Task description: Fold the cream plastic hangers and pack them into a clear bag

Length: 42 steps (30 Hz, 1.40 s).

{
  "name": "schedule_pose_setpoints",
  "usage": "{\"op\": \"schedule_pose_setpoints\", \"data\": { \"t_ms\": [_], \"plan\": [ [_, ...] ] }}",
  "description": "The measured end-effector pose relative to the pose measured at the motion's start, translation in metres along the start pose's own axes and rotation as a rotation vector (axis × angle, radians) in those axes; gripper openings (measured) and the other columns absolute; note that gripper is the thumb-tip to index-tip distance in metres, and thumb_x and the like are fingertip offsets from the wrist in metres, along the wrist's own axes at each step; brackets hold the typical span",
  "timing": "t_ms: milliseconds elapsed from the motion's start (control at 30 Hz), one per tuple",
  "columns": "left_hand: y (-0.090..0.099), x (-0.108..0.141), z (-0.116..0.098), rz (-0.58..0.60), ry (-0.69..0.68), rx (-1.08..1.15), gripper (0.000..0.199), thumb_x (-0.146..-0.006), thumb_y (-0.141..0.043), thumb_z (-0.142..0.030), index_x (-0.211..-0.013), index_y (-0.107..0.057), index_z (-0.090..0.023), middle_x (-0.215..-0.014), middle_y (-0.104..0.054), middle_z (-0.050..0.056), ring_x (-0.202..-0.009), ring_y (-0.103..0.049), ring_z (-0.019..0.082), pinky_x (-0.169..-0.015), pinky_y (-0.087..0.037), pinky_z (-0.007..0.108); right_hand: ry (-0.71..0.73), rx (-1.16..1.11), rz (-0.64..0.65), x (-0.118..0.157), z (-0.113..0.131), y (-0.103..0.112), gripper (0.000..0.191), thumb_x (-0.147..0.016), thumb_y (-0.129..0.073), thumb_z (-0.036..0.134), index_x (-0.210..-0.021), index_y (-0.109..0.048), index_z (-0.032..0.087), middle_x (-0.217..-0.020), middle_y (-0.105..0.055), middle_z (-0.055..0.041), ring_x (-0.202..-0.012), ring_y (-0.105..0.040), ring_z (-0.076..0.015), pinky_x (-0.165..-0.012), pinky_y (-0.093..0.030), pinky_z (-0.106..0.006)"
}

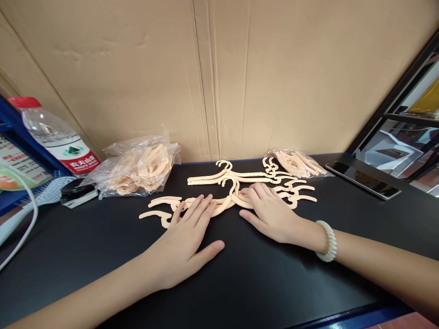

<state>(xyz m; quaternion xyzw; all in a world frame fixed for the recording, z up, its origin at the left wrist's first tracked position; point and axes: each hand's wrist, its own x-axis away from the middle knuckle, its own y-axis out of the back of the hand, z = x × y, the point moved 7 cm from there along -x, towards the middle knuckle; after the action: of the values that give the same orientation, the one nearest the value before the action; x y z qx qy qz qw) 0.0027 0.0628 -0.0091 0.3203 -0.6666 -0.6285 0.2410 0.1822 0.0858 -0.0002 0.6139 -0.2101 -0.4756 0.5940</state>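
Several peach-coloured folding hangers (224, 205) lie on the black tabletop, their hooks pointing away from me and their arms spread to both sides. My left hand (187, 242) rests over the left arms of the nearest hangers, fingers stretched out and thumb apart. Across the right arms lies my right hand (269, 210), also flat, with its thumb spread toward the middle. Both palms face down and hide parts of the hangers. Just behind, more hangers (206, 179) lie straight with their hooks close together. Neither hand grips anything.
At the left back, a clear plastic bag (140, 169) holds more peach pieces, beside a red-capped water bottle (65, 137), a hairbrush (51, 192) and a black round object (78, 192). A second bag (298, 163) and a phone (362, 179) lie at the right. Cardboard (226, 77) stands behind.
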Motion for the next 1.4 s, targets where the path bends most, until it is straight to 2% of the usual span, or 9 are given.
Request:
{"op": "schedule_pose_setpoints", "data": {
  "t_ms": [133,333,500,633,767,900,1033,1200,1400],
  "plan": [
    [0.002,-0.005,0.0,0.077,0.001,0.029,0.071,-0.099,-0.033,-0.057,-0.155,-0.014,-0.018,-0.159,-0.018,0.013,-0.147,-0.015,0.034,-0.116,-0.016,0.062,-0.004,-0.014,-0.001,-0.005,-0.009,0.0,0.03,-0.097,-0.044,0.036,-0.116,-0.054,0.015,-0.111,-0.057,-0.0134,-0.106,-0.05,-0.029,-0.095,-0.043,-0.048],
    [0.002,-0.012,0.003,0.077,-0.029,0.0,0.073,-0.099,-0.031,-0.059,-0.156,-0.01,-0.017,-0.159,-0.014,0.013,-0.148,-0.012,0.033,-0.117,-0.013,0.061,0.006,-0.021,-0.001,-0.011,-0.015,0.0,0.028,-0.097,-0.044,0.034,-0.116,-0.053,0.016,-0.112,-0.057,-0.013,-0.105,-0.049,-0.0288,-0.095,-0.041,-0.049],
    [0.001,-0.012,0.005,0.054,-0.071,-0.01,0.072,-0.099,-0.034,-0.058,-0.156,-0.006,-0.024,-0.16,-0.013,0.01,-0.148,-0.011,0.033,-0.117,-0.012,0.063,-0.026,-0.049,-0.014,-0.01,-0.013,0.006,0.025,-0.092,-0.051,0.029,-0.114,-0.054,0.018,-0.111,-0.056,-0.0116,-0.106,-0.048,-0.0285,-0.094,-0.042,-0.048],
    [0.001,-0.01,0.005,0.008,-0.099,-0.011,0.068,-0.1,-0.035,-0.055,-0.155,-0.004,-0.032,-0.161,-0.012,0.008,-0.147,-0.013,0.037,-0.113,-0.013,0.069,-0.065,-0.009,-0.057,-0.008,-0.01,0.021,0.019,-0.082,-0.062,0.026,-0.098,-0.057,0.018,-0.11,-0.052,-0.0119,-0.107,-0.046,-0.0302,-0.094,-0.042,-0.05],
    [0.004,-0.01,0.002,0.031,-0.089,-0.01,0.063,-0.099,-0.038,-0.055,-0.154,-0.011,-0.037,-0.161,-0.015,0.008,-0.145,-0.017,0.041,-0.108,-0.013,0.076,-0.058,-0.036,-0.035,-0.007,-0.008,0.028,0.015,-0.079,-0.067,0.026,-0.087,-0.057,0.019,-0.105,-0.052,-0.0106,-0.101,-0.048,-0.0281,-0.087,-0.046,-0.046],
    [0.008,-0.01,-0.002,0.02,-0.098,-0.019,0.063,-0.099,-0.042,-0.051,-0.154,-0.015,-0.034,-0.161,-0.014,0.009,-0.145,-0.017,0.042,-0.108,-0.012,0.076,-0.034,-0.101,0.003,-0.008,-0.01,0.025,0.013,-0.081,-0.066,0.02,-0.074,-0.055,0.019,-0.095,-0.052,-0.0071,-0.096,-0.049,-0.0241,-0.085,-0.047,-0.041],
    [0.01,-0.009,-0.004,-0.043,-0.131,-0.019,0.064,-0.099,-0.043,-0.048,-0.155,-0.016,-0.029,-0.16,-0.018,0.009,-0.146,-0.018,0.038,-0.112,-0.009,0.071,-0.034,-0.09,-0.022,-0.01,-0.017,0.024,0.016,-0.081,-0.066,0.017,-0.071,-0.054,0.018,-0.096,-0.052,-0.0069,-0.094,-0.05,-0.0231,-0.084,-0.046,-0.042],
    [0.009,-0.008,-0.002,-0.052,-0.149,0.024,0.064,-0.1,-0.042,-0.047,-0.155,-0.017,-0.026,-0.158,-0.025,0.011,-0.146,-0.022,0.034,-0.116,-0.012,0.064,-0.108,-0.176,-0.006,-0.013,-0.028,0.021,0.018,-0.078,-0.071,0.019,-0.084,-0.054,0.019,-0.096,-0.055,-0.0061,-0.091,-0.054,-0.0214,-0.08,-0.05,-0.038],
    [0.007,-0.006,0.004,0.008,-0.118,-0.015,0.068,-0.099,-0.04,-0.052,-0.155,-0.011,-0.027,-0.16,-0.012,0.013,-0.147,-0.014,0.037,-0.112,-0.012,0.07,-0.08,-0.166,0.08,-0.008,-0.038,0.023,0.026,-0.079,-0.071,0.023,-0.104,-0.063,0.019,-0.102,-0.056,-0.0073,-0.096,-0.059,-0.0232,-0.084,-0.052,-0.039]
  ]
}}
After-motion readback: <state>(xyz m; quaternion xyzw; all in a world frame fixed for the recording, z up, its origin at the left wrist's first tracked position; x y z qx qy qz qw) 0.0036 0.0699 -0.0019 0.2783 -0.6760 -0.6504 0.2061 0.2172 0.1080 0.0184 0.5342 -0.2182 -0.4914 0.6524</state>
